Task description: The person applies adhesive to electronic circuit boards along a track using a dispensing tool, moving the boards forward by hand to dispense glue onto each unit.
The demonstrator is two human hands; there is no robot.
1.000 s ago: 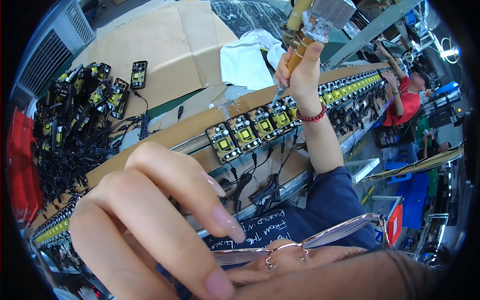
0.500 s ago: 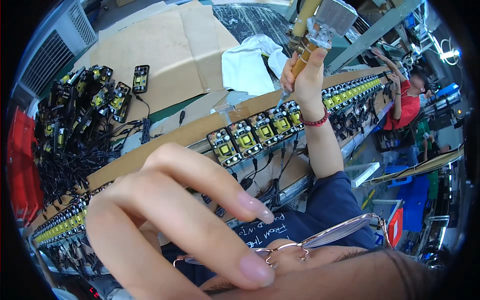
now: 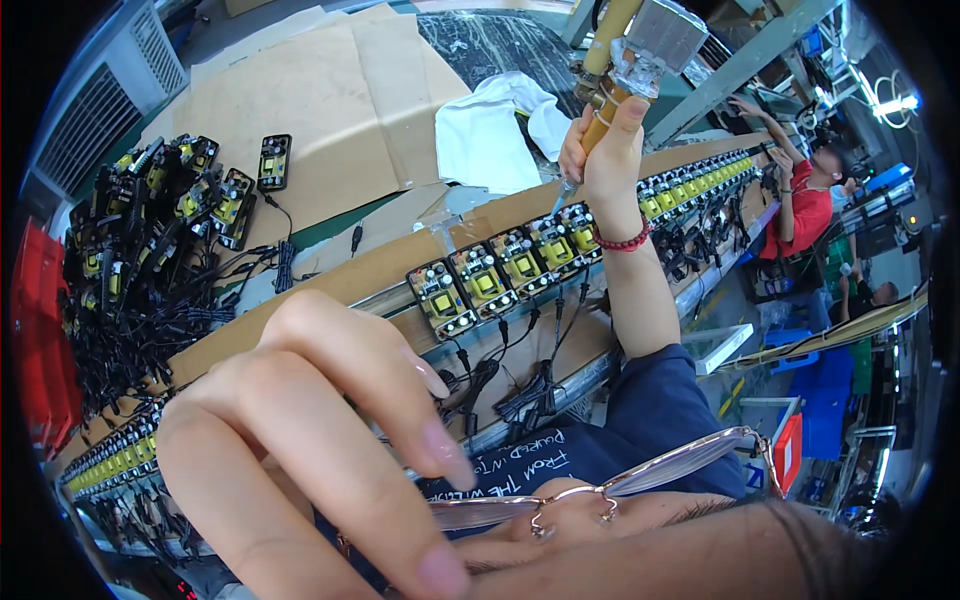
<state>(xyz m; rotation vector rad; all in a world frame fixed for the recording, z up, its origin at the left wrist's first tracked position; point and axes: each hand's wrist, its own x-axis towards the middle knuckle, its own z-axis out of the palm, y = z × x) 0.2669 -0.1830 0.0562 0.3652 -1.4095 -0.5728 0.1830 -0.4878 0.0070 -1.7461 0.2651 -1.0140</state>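
Note:
In my right hand [image 3: 612, 165], with a red bead bracelet at the wrist, is a glue gun [image 3: 600, 125]. It has an orange-brown barrel, a foil-wrapped metal block at its top and a thin pale tip pointing down. That tip hangs at the upper edge of a small circuit board [image 3: 551, 243] with a yellow transformer, one in a long row of such boards. I cannot tell whether it touches. Close to the camera looms my left hand [image 3: 310, 430], its fingers bent and apart, with nothing seen in them. It hides part of the board row.
A heap of boards with black cables [image 3: 150, 240] lies left, beside a red bin [image 3: 45, 330]. One loose board [image 3: 274, 162] lies on cardboard [image 3: 330, 110]. A white cloth [image 3: 485, 135] lies behind the row. At the far right a person in red [image 3: 800, 215] reaches toward the row.
The fingers of my left hand have curled further inward and moved left. The view has shifted slightly. My right hand keeps the glue gun tip near the same board.

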